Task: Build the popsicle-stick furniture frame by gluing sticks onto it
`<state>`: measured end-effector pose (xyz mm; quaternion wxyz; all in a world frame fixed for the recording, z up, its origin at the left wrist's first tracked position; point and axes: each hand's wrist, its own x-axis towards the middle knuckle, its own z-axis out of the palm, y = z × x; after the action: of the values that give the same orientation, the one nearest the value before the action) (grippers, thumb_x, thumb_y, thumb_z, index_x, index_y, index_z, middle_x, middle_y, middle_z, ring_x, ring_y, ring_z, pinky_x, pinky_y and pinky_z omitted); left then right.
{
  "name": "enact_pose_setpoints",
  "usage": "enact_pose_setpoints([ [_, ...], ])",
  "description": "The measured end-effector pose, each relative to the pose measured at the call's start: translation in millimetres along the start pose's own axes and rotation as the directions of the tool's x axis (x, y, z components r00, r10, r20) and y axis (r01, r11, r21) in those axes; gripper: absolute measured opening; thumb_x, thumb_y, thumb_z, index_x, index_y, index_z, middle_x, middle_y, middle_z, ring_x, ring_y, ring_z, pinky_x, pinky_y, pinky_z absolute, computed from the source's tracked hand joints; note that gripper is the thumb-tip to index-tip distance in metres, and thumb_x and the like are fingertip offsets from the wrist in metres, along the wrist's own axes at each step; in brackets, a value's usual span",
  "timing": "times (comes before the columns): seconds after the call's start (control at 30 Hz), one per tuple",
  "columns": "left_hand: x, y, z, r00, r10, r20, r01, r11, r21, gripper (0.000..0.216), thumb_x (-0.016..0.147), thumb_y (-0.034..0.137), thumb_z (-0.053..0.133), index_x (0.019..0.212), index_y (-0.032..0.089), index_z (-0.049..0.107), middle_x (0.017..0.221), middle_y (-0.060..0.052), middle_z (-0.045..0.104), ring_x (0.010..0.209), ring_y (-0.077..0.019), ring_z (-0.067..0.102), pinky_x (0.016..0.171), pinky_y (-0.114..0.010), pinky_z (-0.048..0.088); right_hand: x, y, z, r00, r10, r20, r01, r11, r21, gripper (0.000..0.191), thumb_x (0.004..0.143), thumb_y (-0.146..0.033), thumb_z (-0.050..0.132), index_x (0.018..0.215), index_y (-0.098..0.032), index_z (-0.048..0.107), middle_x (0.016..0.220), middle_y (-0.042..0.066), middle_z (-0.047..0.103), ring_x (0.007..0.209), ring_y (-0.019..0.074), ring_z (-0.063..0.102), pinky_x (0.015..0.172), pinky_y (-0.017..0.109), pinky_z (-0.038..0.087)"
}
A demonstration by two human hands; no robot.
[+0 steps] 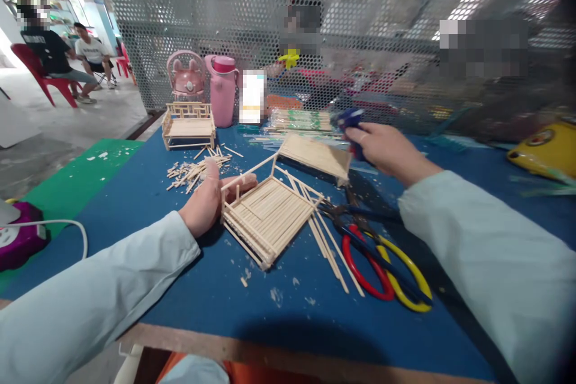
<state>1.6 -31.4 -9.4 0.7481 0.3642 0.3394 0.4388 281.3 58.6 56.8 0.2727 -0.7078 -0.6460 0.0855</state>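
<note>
My left hand (215, 195) rests on the blue table mat (216, 288), its fingers closed on the left edge of a flat frame of thin wooden sticks (269, 213). My right hand (387, 149) is raised further back, closed around a dark blue tool (350, 120), close to a slanted stick panel (317, 156) that looks like a small roof. Loose long sticks (330, 249) lie to the right of the frame.
Red-handled (363, 267) and yellow-handled (407, 279) scissors lie at the right. A pile of stick offcuts (193, 171), a finished stick bench (188, 125), a pink bottle (222, 90), stick packets (299, 120) and a mesh screen (315, 24) stand behind. People sit far left.
</note>
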Motion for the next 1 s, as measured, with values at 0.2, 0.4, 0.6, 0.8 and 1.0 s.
enact_pose_setpoints([
  [0.2,0,2,2,0.998,0.012,-0.065,-0.011,1.0,0.011,0.084,0.075,0.075,0.015,0.094,0.01,0.064,0.106,-0.018,0.066,0.104,-0.0283,0.06,0.097,-0.04,0.041,-74,-10,-36,0.993,0.06,-0.101,-0.005,0.88,0.475,0.022,0.078,-0.038,0.052,0.074,-0.018,0.058,0.056,-0.001,0.051,0.046,0.0104,0.043,0.048,0.025,0.034],
  [0.4,1,0,2,0.997,0.04,-0.071,-0.037,0.999,0.04,0.083,0.073,0.078,0.021,0.09,0.009,0.064,0.097,-0.017,0.068,0.093,-0.0268,0.064,0.089,-0.038,0.046,-163,10,-50,0.993,0.024,-0.112,-0.021,0.999,0.029,0.057,0.064,-0.076,0.04,0.045,-0.025,0.057,0.058,0.005,0.063,0.056,0.0224,0.055,0.057,0.037,0.042],
  [0.6,0,2,4,0.995,0.038,-0.093,-0.035,0.999,0.032,0.078,0.075,0.075,0.023,0.09,0.01,0.064,0.09,-0.015,0.069,0.086,-0.024,0.065,0.082,-0.034,0.05,-179,8,-44,0.992,-0.127,0.001,0.126,0.986,-0.106,0.058,0.072,-0.07,0.032,0.034,-0.029,0.048,0.043,0.005,0.056,0.046,0.0241,0.052,0.052,0.04,0.045],
  [0.8,0,3,5,0.995,0.029,-0.098,-0.025,0.999,0.041,0.078,0.076,0.074,0.023,0.092,0.01,0.063,0.088,-0.015,0.069,0.084,-0.0232,0.065,0.08,-0.034,0.05,-174,3,-38,0.985,-0.173,-0.023,0.172,0.984,-0.052,0.044,0.073,-0.05,0.04,0.034,-0.03,0.046,0.04,0.003,0.05,0.044,0.0234,0.049,0.06,0.04,0.048],
  [1.0,-1,2,5,0.994,0.036,-0.098,-0.031,0.998,0.052,0.077,0.077,0.073,0.021,0.089,0.009,0.063,0.09,-0.016,0.068,0.087,-0.0237,0.065,0.082,-0.034,0.05,-174,7,-36,0.989,-0.148,-0.029,0.144,0.985,-0.094,0.045,0.072,-0.053,0.039,0.035,-0.029,0.046,0.043,0.005,0.053,0.045,0.0238,0.049,0.066,0.042,0.048],
])
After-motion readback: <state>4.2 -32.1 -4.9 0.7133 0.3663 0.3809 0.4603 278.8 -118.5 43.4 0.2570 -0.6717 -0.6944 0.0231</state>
